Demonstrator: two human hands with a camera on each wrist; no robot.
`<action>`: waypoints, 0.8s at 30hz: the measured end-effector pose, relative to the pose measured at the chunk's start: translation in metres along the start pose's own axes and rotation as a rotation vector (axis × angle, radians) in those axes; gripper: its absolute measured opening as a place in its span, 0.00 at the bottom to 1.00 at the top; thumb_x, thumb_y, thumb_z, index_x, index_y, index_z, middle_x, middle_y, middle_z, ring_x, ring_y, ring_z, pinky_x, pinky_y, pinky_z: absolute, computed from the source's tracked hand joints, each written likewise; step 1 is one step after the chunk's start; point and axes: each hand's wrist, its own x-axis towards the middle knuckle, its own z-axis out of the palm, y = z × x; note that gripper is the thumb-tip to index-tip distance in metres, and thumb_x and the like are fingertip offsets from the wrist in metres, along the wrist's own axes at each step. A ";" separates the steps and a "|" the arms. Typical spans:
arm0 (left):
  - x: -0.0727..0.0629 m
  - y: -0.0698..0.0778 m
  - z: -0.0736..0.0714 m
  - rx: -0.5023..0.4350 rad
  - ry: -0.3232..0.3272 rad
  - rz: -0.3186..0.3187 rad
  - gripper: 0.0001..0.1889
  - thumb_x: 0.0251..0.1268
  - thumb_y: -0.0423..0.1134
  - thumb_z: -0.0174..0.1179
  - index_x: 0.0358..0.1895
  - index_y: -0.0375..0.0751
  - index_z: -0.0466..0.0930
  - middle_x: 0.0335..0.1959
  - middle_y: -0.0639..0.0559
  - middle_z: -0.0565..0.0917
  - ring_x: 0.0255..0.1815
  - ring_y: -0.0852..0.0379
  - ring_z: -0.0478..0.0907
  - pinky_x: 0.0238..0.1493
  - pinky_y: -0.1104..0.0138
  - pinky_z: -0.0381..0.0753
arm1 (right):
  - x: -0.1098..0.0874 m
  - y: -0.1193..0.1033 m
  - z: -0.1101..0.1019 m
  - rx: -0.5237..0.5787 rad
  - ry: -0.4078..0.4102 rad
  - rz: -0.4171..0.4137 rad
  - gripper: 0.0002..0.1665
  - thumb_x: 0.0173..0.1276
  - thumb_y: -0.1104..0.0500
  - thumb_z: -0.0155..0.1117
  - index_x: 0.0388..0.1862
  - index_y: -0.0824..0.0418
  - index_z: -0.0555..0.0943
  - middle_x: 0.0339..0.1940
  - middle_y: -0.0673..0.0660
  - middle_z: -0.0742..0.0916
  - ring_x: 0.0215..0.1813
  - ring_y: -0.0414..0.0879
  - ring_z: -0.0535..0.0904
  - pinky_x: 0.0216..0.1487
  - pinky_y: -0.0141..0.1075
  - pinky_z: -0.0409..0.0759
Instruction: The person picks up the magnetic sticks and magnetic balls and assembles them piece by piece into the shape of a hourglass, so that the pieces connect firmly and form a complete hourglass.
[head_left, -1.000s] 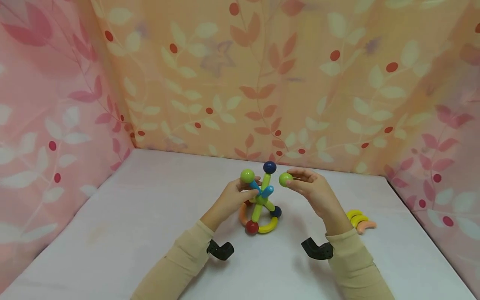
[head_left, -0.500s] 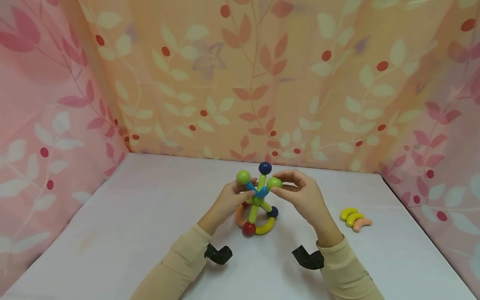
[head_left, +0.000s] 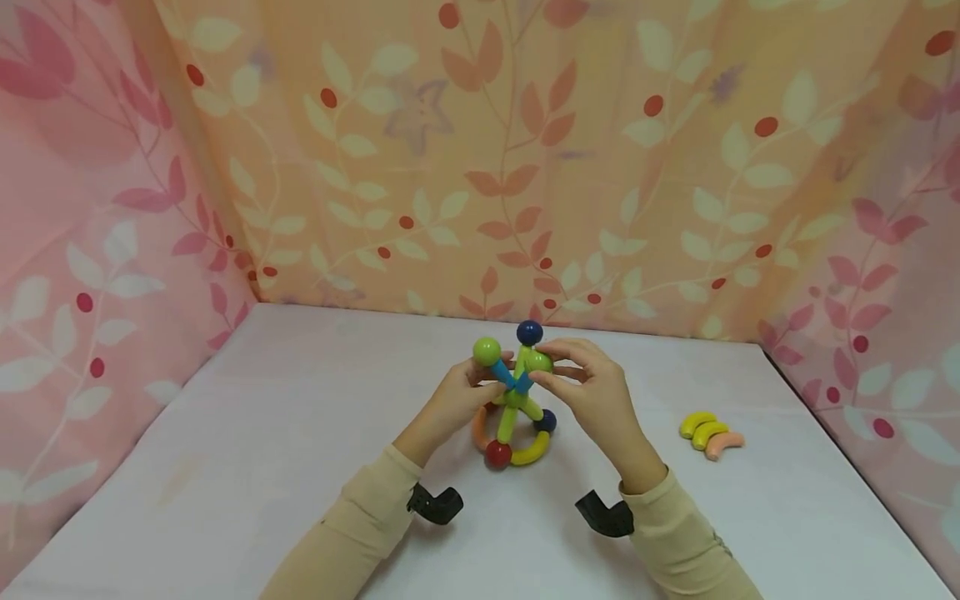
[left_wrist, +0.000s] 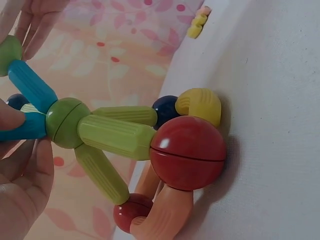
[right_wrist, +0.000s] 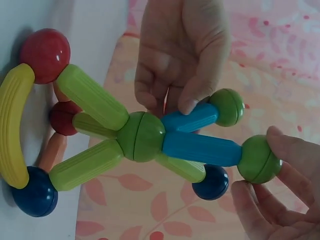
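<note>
A toy built of rods and balls stands on the white table. Its base ring joins curved pieces, one yellow (right_wrist: 15, 125) and others orange (left_wrist: 167, 212), with red and dark blue balls. Green rods (right_wrist: 92, 95) slant up from it to a green centre ball (right_wrist: 141, 136). Two blue rods and another green rod rise above that. My left hand (head_left: 450, 404) pinches one blue rod (right_wrist: 190, 118), which is tipped with a green ball (head_left: 487, 351). Between thumb and fingers, my right hand (head_left: 600, 396) holds a green ball (right_wrist: 260, 159) against the end of the other blue rod (right_wrist: 202, 148).
Two yellow curved pieces (head_left: 703, 429) and an orange curved piece (head_left: 724, 444) lie side by side on the table to the right. Patterned cloth (head_left: 450, 167) hangs behind the table (head_left: 300, 417) and along both sides. Each wrist carries a black mount (head_left: 437, 505).
My right hand has moved left, bringing its green ball from apart to the tip of the blue rod. My left hand keeps its pinch on the other blue rod.
</note>
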 end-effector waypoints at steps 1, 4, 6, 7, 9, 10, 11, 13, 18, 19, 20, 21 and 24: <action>-0.001 0.000 -0.001 0.004 -0.003 -0.002 0.25 0.71 0.35 0.56 0.70 0.46 0.72 0.65 0.46 0.79 0.66 0.45 0.75 0.63 0.53 0.79 | 0.000 0.000 0.000 -0.005 -0.003 -0.005 0.23 0.58 0.63 0.75 0.54 0.63 0.84 0.55 0.58 0.85 0.54 0.51 0.82 0.54 0.43 0.85; -0.002 0.002 -0.002 0.014 -0.004 -0.001 0.26 0.71 0.35 0.56 0.71 0.47 0.70 0.66 0.47 0.79 0.65 0.46 0.75 0.64 0.53 0.79 | 0.001 -0.001 -0.001 -0.013 -0.015 -0.003 0.25 0.58 0.65 0.75 0.56 0.62 0.83 0.55 0.58 0.85 0.53 0.51 0.82 0.53 0.42 0.85; -0.002 0.004 -0.003 0.015 -0.001 0.006 0.26 0.71 0.35 0.55 0.71 0.48 0.70 0.66 0.48 0.79 0.66 0.46 0.75 0.65 0.52 0.78 | 0.001 -0.002 -0.002 -0.015 -0.019 0.005 0.25 0.58 0.65 0.75 0.56 0.62 0.83 0.55 0.58 0.85 0.54 0.51 0.82 0.52 0.41 0.85; -0.002 0.005 -0.003 0.018 -0.002 0.011 0.26 0.70 0.34 0.55 0.71 0.48 0.70 0.66 0.47 0.79 0.66 0.46 0.75 0.65 0.51 0.77 | 0.002 -0.002 -0.002 -0.014 -0.022 0.010 0.26 0.58 0.65 0.75 0.57 0.62 0.82 0.55 0.58 0.84 0.54 0.51 0.82 0.53 0.40 0.85; -0.002 0.005 -0.003 0.009 -0.006 0.014 0.26 0.71 0.34 0.56 0.71 0.47 0.70 0.66 0.47 0.79 0.67 0.45 0.74 0.66 0.50 0.76 | 0.002 -0.002 -0.004 -0.015 -0.036 0.025 0.26 0.58 0.65 0.74 0.58 0.62 0.82 0.55 0.59 0.84 0.55 0.51 0.82 0.53 0.39 0.85; -0.001 0.006 -0.003 0.007 -0.010 0.012 0.26 0.71 0.34 0.56 0.71 0.48 0.70 0.66 0.47 0.79 0.67 0.45 0.74 0.66 0.51 0.76 | 0.002 -0.002 -0.005 -0.017 -0.047 0.038 0.27 0.59 0.64 0.74 0.59 0.62 0.81 0.55 0.59 0.84 0.55 0.51 0.82 0.53 0.39 0.85; -0.001 0.006 -0.003 0.003 -0.014 0.010 0.26 0.71 0.34 0.56 0.71 0.47 0.70 0.66 0.47 0.79 0.68 0.45 0.74 0.67 0.51 0.76 | 0.002 -0.002 -0.006 -0.018 -0.058 0.054 0.27 0.59 0.64 0.74 0.59 0.62 0.81 0.56 0.58 0.84 0.56 0.51 0.82 0.54 0.38 0.84; 0.000 0.006 -0.003 0.010 -0.024 0.012 0.26 0.72 0.34 0.55 0.72 0.47 0.69 0.66 0.46 0.78 0.69 0.45 0.74 0.67 0.51 0.76 | 0.002 -0.002 -0.009 -0.013 -0.074 0.094 0.29 0.60 0.62 0.75 0.61 0.61 0.80 0.58 0.58 0.84 0.57 0.51 0.82 0.55 0.37 0.84; 0.000 0.006 -0.001 0.023 -0.031 0.005 0.26 0.72 0.34 0.54 0.72 0.47 0.69 0.67 0.47 0.78 0.70 0.45 0.72 0.68 0.52 0.75 | -0.001 -0.002 -0.028 -0.036 -0.089 0.224 0.32 0.61 0.54 0.75 0.64 0.58 0.79 0.60 0.59 0.83 0.60 0.54 0.81 0.57 0.37 0.82; -0.001 0.006 -0.001 0.016 -0.035 0.005 0.25 0.73 0.33 0.54 0.72 0.46 0.69 0.67 0.46 0.77 0.70 0.45 0.72 0.68 0.52 0.74 | -0.002 -0.001 -0.033 -0.048 -0.087 0.249 0.31 0.61 0.52 0.75 0.63 0.57 0.79 0.60 0.59 0.83 0.61 0.55 0.82 0.57 0.38 0.83; -0.001 0.006 0.000 0.014 -0.034 0.001 0.25 0.73 0.33 0.54 0.72 0.46 0.69 0.68 0.46 0.77 0.70 0.45 0.71 0.68 0.52 0.74 | -0.003 0.000 -0.038 -0.065 -0.091 0.275 0.31 0.61 0.50 0.74 0.63 0.56 0.79 0.61 0.59 0.83 0.61 0.55 0.81 0.58 0.39 0.83; -0.002 0.006 0.000 0.012 -0.036 0.001 0.25 0.73 0.33 0.54 0.72 0.45 0.69 0.68 0.46 0.77 0.70 0.45 0.71 0.68 0.52 0.74 | -0.004 0.002 -0.043 -0.082 -0.094 0.297 0.31 0.61 0.48 0.74 0.62 0.56 0.79 0.61 0.58 0.83 0.61 0.55 0.81 0.58 0.41 0.82; -0.004 0.006 0.000 0.014 -0.036 -0.005 0.25 0.73 0.33 0.54 0.72 0.44 0.69 0.68 0.46 0.77 0.71 0.45 0.70 0.69 0.53 0.74 | -0.008 0.015 -0.063 -0.137 -0.114 0.355 0.33 0.61 0.43 0.73 0.62 0.55 0.78 0.62 0.57 0.82 0.62 0.55 0.80 0.60 0.46 0.82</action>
